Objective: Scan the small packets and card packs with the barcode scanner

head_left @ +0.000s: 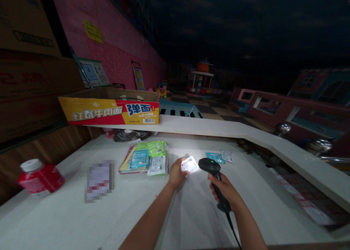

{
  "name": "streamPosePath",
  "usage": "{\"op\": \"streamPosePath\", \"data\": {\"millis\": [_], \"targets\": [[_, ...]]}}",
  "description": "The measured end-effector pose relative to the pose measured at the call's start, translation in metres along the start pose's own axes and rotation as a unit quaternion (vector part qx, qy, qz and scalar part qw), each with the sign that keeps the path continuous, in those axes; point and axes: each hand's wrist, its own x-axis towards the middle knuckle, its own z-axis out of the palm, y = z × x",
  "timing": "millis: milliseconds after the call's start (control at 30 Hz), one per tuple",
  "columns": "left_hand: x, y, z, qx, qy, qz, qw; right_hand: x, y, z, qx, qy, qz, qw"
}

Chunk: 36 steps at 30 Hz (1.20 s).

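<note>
My left hand (177,174) pinches a small white packet (190,164) by its left side, just above the counter. Bright light falls on the packet's face. In my right hand (224,188) is a black barcode scanner (210,165), its head turned toward the packet and a green light glowing on top. A cable (232,226) runs down from its handle. Left of my left hand lies a pile of green packets (155,148), with a blue packet (139,158) and a whitish packet (157,165) on it. Beyond the scanner rest another blue packet (215,157) and a silvery packet (228,156).
A red bottle with a white cap (41,177) stands at the left, near a blurred-out flat item (98,180). A noodle carton (109,109) sits on the raised ledge (199,126) behind. Stacked brown boxes (32,82) rise at far left.
</note>
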Motion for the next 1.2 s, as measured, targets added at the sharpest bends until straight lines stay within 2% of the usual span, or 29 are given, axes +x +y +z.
{"op": "streamPosePath", "data": {"millis": [167, 300, 367, 467, 633, 733, 833, 900, 967, 1100, 1200], "targets": [[0.000, 0.002, 0.000, -0.007, -0.002, -0.016, 1.000, 0.008, 0.009, 0.000, 0.032, 0.014, 0.019, 0.999], [-0.002, 0.004, 0.000, -0.016, 0.006, -0.016, 1.000, 0.023, 0.032, -0.001, 0.156, -0.001, 0.027, 0.987], [-0.003, 0.005, 0.000, -0.026, 0.010, -0.012, 1.000, 0.031, 0.047, -0.004, 0.260, -0.034, 0.028, 0.965], [-0.004, 0.007, 0.000, -0.042, 0.007, -0.009, 0.999, 0.041, 0.066, -0.012, 0.416, -0.106, 0.023, 0.903], [-0.005, 0.008, 0.000, -0.070, 0.011, -0.012, 0.997, 0.043, 0.077, -0.023, 0.564, -0.115, 0.021, 0.817], [-0.009, 0.009, 0.000, -0.077, 0.033, 0.007, 0.996, 0.042, 0.077, -0.025, 0.597, -0.119, 0.021, 0.793], [-0.015, 0.013, -0.008, -0.085, 0.062, 0.035, 0.994, 0.043, 0.080, -0.025, 0.599, -0.130, 0.026, 0.789], [-0.018, 0.018, -0.021, -0.086, 0.095, 0.047, 0.991, 0.044, 0.082, -0.025, 0.597, -0.135, 0.026, 0.791], [-0.017, 0.022, -0.044, -0.077, 0.136, 0.052, 0.986, 0.044, 0.083, -0.025, 0.597, -0.135, 0.027, 0.790], [-0.002, 0.021, -0.113, -0.010, 0.221, 0.023, 0.975, 0.041, 0.081, -0.024, 0.604, -0.118, 0.030, 0.788], [0.015, 0.009, -0.162, 0.083, 0.266, -0.053, 0.959, 0.039, 0.078, -0.023, 0.600, -0.104, 0.030, 0.792]]}}
